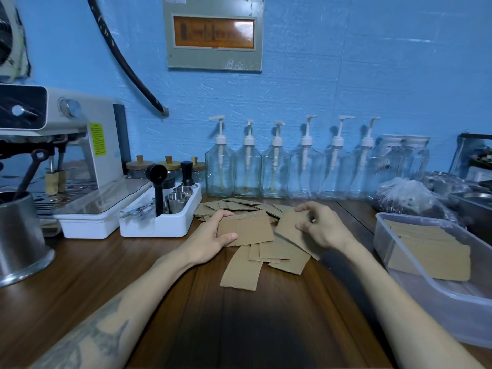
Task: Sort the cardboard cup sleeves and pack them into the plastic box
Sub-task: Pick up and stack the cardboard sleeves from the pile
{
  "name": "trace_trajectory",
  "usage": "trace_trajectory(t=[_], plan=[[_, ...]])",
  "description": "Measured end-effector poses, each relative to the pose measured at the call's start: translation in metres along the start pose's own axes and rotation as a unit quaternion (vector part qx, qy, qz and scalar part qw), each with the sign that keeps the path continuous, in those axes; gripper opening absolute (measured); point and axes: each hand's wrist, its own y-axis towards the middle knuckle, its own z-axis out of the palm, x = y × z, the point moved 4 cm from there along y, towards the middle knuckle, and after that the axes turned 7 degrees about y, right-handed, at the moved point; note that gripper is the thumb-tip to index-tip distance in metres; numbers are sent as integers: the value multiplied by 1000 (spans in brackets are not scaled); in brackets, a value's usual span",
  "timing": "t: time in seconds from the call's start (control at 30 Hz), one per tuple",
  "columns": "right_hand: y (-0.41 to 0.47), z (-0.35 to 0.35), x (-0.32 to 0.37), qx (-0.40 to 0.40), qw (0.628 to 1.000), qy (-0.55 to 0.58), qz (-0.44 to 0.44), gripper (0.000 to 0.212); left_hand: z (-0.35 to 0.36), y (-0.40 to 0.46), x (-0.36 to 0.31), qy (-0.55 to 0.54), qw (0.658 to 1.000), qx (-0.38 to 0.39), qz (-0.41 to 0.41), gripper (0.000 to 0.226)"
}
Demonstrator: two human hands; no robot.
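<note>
Dim indoor light with a cool blue cast across the whole view. Brightest spot is glare on the orange window of the wall panel (213,32). Soft sheen on the metal cup (20,235) and the espresso machine (80,145). Dark shadow pools on the wooden table (253,328) at bottom centre, between the forearms. Strong wide-angle bending at the edges; corners smeared. Pump bottles (277,166) look slightly soft, fine detail mushy.
</note>
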Motion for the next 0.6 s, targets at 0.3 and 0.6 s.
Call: trace_trajectory(t=[0.3, 0.6], plan=[[-12, 4, 18, 8, 901, 435, -1, 75, 1, -2, -6, -15, 1000, 19, -14, 43], [-17, 50, 22, -35, 988, 146, -37, 28, 0, -6, -8, -59, 997, 35, -34, 68]])
